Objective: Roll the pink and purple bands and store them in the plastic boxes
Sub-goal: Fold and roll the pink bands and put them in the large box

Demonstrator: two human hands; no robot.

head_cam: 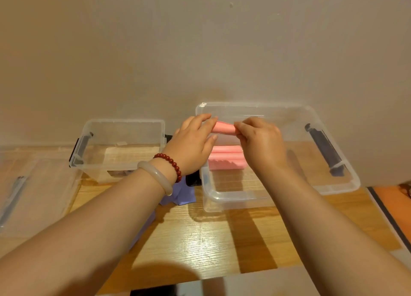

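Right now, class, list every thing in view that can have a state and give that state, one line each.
large box, lid off
stored pink rolls, rolled, lying side by side in the large box
pink roll, rolled, held at both ends above the large box
left hand, grips the roll's left end
right hand, pinches the roll's right end
small box, lid off
purple band, not rolled, on the table

I count two plastic boxes [121, 120] [278, 198]; three pink rolls [224, 128] [225, 150] [224, 157] that I can tell; one purple band [184, 194]; two bracelets [155, 175] [171, 160].
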